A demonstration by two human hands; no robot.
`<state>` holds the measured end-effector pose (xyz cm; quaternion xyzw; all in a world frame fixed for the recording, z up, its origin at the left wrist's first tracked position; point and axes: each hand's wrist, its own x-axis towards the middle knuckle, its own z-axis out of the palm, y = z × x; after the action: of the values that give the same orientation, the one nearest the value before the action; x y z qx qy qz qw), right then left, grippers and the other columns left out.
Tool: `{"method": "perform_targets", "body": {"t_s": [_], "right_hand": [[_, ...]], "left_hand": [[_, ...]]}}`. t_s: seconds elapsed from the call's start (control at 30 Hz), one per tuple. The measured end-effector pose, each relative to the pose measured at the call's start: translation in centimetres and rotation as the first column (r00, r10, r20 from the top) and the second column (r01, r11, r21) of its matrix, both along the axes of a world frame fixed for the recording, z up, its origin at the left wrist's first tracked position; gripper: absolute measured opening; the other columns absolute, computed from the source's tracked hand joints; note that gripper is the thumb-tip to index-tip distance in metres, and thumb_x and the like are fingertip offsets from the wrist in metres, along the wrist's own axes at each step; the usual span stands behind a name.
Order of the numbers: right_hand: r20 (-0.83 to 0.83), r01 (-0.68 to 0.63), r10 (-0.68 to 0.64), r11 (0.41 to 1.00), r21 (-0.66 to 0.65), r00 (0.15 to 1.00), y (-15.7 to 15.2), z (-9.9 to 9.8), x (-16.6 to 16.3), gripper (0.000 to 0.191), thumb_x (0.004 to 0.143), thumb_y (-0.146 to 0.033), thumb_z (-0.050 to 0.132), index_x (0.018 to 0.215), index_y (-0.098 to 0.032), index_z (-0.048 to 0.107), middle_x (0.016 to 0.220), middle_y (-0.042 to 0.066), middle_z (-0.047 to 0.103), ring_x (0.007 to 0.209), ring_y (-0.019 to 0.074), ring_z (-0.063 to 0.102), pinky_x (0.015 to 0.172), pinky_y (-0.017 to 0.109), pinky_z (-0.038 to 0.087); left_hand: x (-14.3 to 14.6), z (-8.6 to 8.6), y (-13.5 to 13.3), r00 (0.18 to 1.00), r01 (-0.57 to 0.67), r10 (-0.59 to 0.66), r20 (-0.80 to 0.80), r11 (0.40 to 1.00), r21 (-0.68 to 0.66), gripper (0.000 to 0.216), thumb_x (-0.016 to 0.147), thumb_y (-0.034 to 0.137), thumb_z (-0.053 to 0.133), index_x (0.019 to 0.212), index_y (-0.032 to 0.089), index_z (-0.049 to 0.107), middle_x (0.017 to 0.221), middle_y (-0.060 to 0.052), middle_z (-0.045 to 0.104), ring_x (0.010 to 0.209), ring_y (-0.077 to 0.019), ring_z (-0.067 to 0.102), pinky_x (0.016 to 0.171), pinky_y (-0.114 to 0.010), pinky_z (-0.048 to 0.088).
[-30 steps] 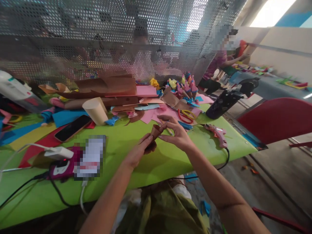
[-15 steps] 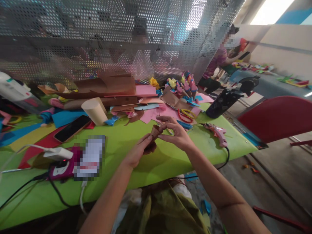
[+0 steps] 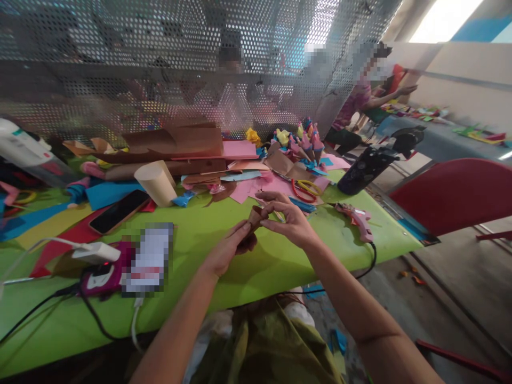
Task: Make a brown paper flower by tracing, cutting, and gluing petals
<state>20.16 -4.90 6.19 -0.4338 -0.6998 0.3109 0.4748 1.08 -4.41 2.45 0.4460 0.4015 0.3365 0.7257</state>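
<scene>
A small rolled cone of brown paper point(image 3: 255, 215) is held over the green table, its wider mouth tilted up and away from me. My left hand point(image 3: 232, 244) is wrapped round its lower part, thumb along the near side, hiding the narrow end. My right hand point(image 3: 286, 217) pinches the cone's upper rim between thumb and fingertips. Beyond my hands lie scissors point(image 3: 303, 191) with red and yellow handles, among pink and brown paper sheets. To the right rests a pink glue gun point(image 3: 360, 220), its cord running off the table edge.
At left are a dark phone point(image 3: 119, 212), a lit phone point(image 3: 148, 256) and a magenta power strip point(image 3: 106, 269) with cables. A cardboard tube point(image 3: 156, 183) stands behind. Several finished paper cones point(image 3: 310, 141), a dark bottle point(image 3: 366, 165) and a perforated metal screen point(image 3: 180, 80) stand farther back. A person point(image 3: 356, 104) sits beyond.
My hands and the brown paper cone stay almost still. In the background, the seated person's arm has shifted, and the dark object by that hand no longer shows.
</scene>
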Motion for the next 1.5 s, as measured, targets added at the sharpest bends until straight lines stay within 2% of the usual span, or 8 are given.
{"method": "perform_targets", "body": {"t_s": [0.23, 0.47, 0.7, 0.93, 1.17, 1.5], "right_hand": [[-0.01, 0.005, -0.005, 1.0, 0.007, 1.0, 0.0, -0.11, -0.01, 0.015, 0.081, -0.041, 0.075, 0.08, -0.026, 0.071, 0.13, 0.006, 0.066, 0.129, 0.0282, 0.053, 0.112, 0.049, 0.037], [0.002, 0.007, -0.007, 1.0, 0.006, 1.0, 0.02, -0.26, 0.06, 0.017, 0.081, -0.042, 0.075, 0.081, -0.026, 0.071, 0.131, 0.007, 0.065, 0.13, 0.0292, 0.053, 0.112, 0.05, 0.037], [0.063, 0.009, -0.013, 0.998, 0.066, 0.998, -0.04, -0.61, -0.25, 0.015, 0.078, -0.035, 0.077, 0.08, -0.024, 0.068, 0.133, 0.008, 0.063, 0.13, 0.0305, 0.051, 0.111, 0.05, 0.037], [0.072, 0.011, -0.016, 0.998, 0.06, 0.997, -0.01, -0.66, -0.45, 0.014, 0.08, -0.035, 0.075, 0.077, -0.024, 0.066, 0.134, 0.007, 0.064, 0.129, 0.0295, 0.052, 0.11, 0.05, 0.039], [0.082, 0.006, -0.013, 0.997, 0.083, 0.997, 0.0, -0.83, -0.54, 0.009, 0.079, -0.031, 0.074, 0.08, -0.024, 0.068, 0.134, 0.008, 0.064, 0.128, 0.0289, 0.053, 0.11, 0.05, 0.04], [0.116, -0.01, 0.001, 0.996, 0.084, 0.993, 0.0, -0.97, -0.56, 0.007, 0.078, -0.026, 0.075, 0.083, -0.024, 0.07, 0.136, 0.008, 0.063, 0.131, 0.0297, 0.05, 0.112, 0.052, 0.038]], "left_hand": [[0.02, 0.0, -0.03, 1.0, -0.011, 0.011, 0.005, 1.0, -0.018, 0.053, 0.07, 0.066, 0.073, 0.096, 0.02, 0.068, 0.076, 0.0, 0.062, 0.071, -0.0153, 0.053, 0.065, -0.027, 0.039], [0.07, 0.05, -0.02, 1.0, -0.005, 0.005, 0.001, 1.0, 0.01, 0.05, 0.071, 0.066, 0.072, 0.089, 0.02, 0.068, 0.072, 0.0, 0.062, 0.068, -0.0145, 0.053, 0.061, -0.026, 0.038], [0.06, -0.4, 0.12, 1.0, 0.004, -0.004, 0.002, 1.0, 0.003, 0.052, 0.07, 0.067, 0.073, 0.092, 0.021, 0.068, 0.074, -0.001, 0.065, 0.074, -0.0162, 0.058, 0.064, -0.025, 0.04], [0.03, -0.65, 0.12, 1.0, 0.013, -0.013, 0.013, 1.0, 0.014, 0.056, 0.068, 0.07, 0.074, 0.092, 0.02, 0.068, 0.074, -0.001, 0.065, 0.071, -0.015, 0.056, 0.063, -0.025, 0.04], [0.09, -0.3, 0.12, 1.0, 0.03, -0.03, 0.006, 0.999, 0.018, 0.057, 0.068, 0.071, 0.073, 0.092, 0.02, 0.066, 0.072, 0.0, 0.062, 0.074, -0.0156, 0.056, 0.065, -0.025, 0.041], [0.11, -0.65, 0.14, 0.999, 0.041, -0.041, 0.017, 0.999, 0.031, 0.056, 0.071, 0.069, 0.07, 0.096, 0.019, 0.066, 0.072, 0.001, 0.062, 0.074, -0.015, 0.057, 0.066, -0.025, 0.041]]}}
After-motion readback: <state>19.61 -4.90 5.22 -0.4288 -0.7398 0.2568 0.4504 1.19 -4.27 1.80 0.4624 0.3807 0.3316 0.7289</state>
